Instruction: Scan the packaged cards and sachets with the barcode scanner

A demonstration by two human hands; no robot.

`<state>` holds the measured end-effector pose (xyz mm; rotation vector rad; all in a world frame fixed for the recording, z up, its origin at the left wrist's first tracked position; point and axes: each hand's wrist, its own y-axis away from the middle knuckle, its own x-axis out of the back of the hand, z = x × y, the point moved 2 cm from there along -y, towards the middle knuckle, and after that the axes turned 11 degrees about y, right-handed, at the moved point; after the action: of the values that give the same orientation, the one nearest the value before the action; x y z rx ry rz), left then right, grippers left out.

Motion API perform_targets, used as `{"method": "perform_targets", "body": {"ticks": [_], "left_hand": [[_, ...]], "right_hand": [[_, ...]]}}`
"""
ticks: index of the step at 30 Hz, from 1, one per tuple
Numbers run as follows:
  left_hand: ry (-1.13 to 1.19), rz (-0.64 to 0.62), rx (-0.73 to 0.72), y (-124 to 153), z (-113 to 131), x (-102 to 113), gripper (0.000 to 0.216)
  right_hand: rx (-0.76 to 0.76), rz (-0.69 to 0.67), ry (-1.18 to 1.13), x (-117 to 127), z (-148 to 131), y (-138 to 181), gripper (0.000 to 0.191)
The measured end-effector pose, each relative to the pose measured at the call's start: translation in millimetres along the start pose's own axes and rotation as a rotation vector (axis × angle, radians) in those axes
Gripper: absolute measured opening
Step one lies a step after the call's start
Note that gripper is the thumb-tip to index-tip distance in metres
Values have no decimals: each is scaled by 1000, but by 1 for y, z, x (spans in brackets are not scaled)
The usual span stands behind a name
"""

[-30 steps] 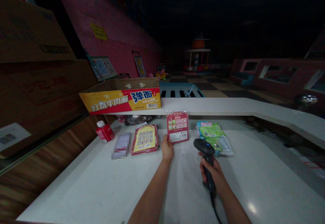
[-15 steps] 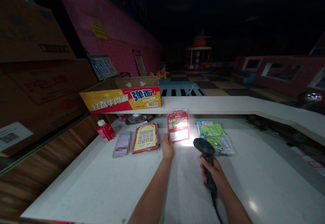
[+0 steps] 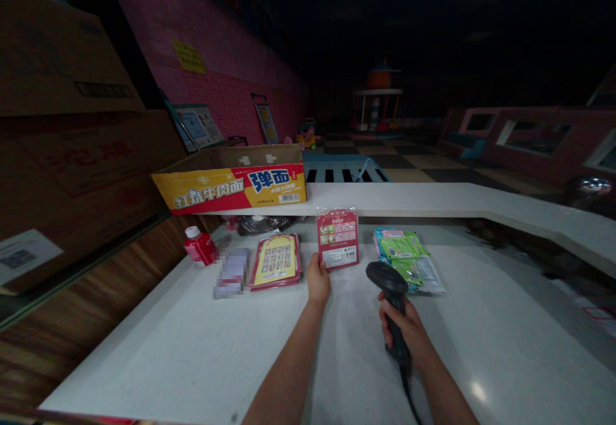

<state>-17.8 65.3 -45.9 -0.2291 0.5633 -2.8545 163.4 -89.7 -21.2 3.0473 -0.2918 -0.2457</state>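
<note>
My left hand grips the lower left corner of a flat red packet in clear wrap, held up with its printed side and barcode toward me. My right hand is wrapped round the handle of a black barcode scanner; its head is turned toward the packet and a cord runs down from the grip. Left of my left hand lies a pile of similar red packets, the top one with a yellow panel. Behind the scanner lie green and blue plastic packets, partly hidden by it.
On the white counter stand a red bottle and a blurred pale item. A raised ledge crosses the back, bearing an open noodle carton. Cardboard boxes are stacked at the left.
The scanner's bright light on the red packet has gone out, so its print and barcode show clearly. Both hands have stayed in nearly the same place.
</note>
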Motion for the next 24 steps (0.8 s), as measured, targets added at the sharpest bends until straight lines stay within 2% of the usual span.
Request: {"method": "perform_targets", "body": {"ticks": [9, 17, 20, 24], "left_hand": [[59, -25, -25, 1, 4, 2, 17], [192, -48, -102, 28, 37, 7, 24], [213, 5, -78, 35, 47, 27, 24], [179, 182, -80, 28, 52, 81, 26]], "right_hand": [[-57, -41, -257, 8, -1, -6, 46], [-73, -33, -305, 9, -5, -4, 46], [-77, -35, -319, 10, -4, -3, 44], [-95, -76, -339, 14, 3, -6, 42]]}}
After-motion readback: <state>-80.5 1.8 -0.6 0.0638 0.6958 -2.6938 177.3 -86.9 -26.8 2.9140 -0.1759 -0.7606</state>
